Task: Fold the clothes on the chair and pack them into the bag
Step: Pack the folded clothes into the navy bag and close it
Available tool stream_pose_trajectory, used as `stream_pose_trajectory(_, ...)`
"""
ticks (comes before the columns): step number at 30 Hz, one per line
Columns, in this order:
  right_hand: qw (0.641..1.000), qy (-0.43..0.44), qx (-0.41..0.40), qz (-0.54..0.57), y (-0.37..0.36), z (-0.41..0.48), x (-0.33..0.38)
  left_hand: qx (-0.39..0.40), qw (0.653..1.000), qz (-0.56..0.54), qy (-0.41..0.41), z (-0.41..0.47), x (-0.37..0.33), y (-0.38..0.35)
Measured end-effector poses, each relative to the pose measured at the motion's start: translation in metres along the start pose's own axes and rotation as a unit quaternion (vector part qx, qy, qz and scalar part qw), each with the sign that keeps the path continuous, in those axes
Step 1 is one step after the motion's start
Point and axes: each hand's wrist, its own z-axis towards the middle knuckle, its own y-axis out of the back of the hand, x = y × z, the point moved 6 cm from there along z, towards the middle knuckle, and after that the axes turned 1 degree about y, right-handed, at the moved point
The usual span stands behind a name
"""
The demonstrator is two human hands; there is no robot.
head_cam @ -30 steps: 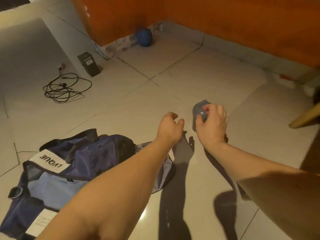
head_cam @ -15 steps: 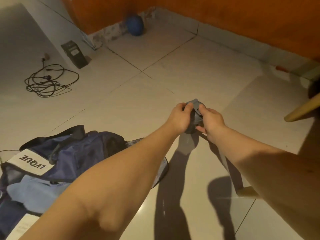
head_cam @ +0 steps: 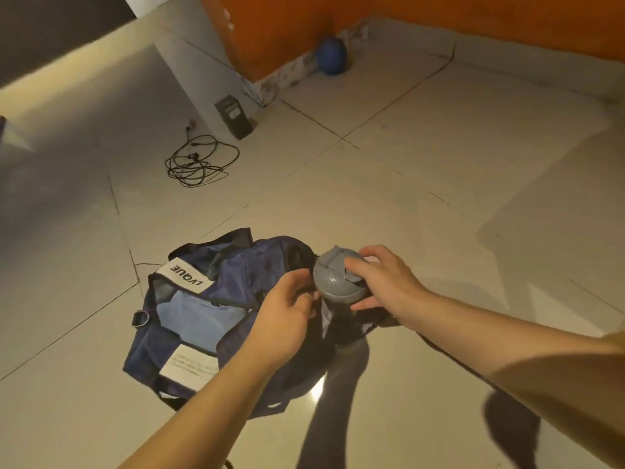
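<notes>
A navy duffel bag (head_cam: 233, 279) with a white LVQUE label lies open on the tiled floor. A light blue folded garment (head_cam: 199, 316) shows inside it. My right hand (head_cam: 389, 287) grips a bottle with a grey flip lid (head_cam: 336, 279) from above, holding it over the bag's right end. The bottle's dark body below the lid is mostly hidden. My left hand (head_cam: 287, 311) is just left of the bottle, its fingers curled at the dark edge of the bag's end pocket. No chair is in view.
A coil of black cable (head_cam: 199, 164) lies on the floor behind the bag, with a small black box (head_cam: 235, 116) beyond it. A blue ball (head_cam: 333, 55) sits against the orange wall. Bare tiles stretch to the right.
Both hands brought the grey-lidded bottle from the bare floor leftward over the bag's right end. My left hand dropped from the bottle to the bag's edge.
</notes>
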Motion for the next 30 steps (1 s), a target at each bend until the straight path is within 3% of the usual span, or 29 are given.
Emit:
stream_pose_trajectory(5,0.998,-0.017,0.049,0.037,-0.029,-0.001,-0.015,-0.078,0.958,0.274,0.042,-0.014,0.047,0.014)
stream_pose_trajectory(10,0.998,-0.038,0.046,0.025,-0.037,0.003,-0.033,-0.123,0.926,0.343,0.097,-0.015,0.056,0.019)
stream_pose_trajectory(15,0.998,-0.033,0.043,0.013,-0.037,0.005,-0.039,-0.134,0.897,0.413,0.083,-0.010,0.059,0.007)
stream_pose_trajectory(24,0.990,0.007,0.035,-0.137,-0.050,0.007,-0.042,-0.166,0.888,0.412,0.116,0.006,0.068,0.002)
stream_pose_trajectory(30,0.976,0.021,0.031,-0.217,-0.049,0.013,-0.033,-0.186,0.931,0.293,0.111,-0.012,0.062,0.008)
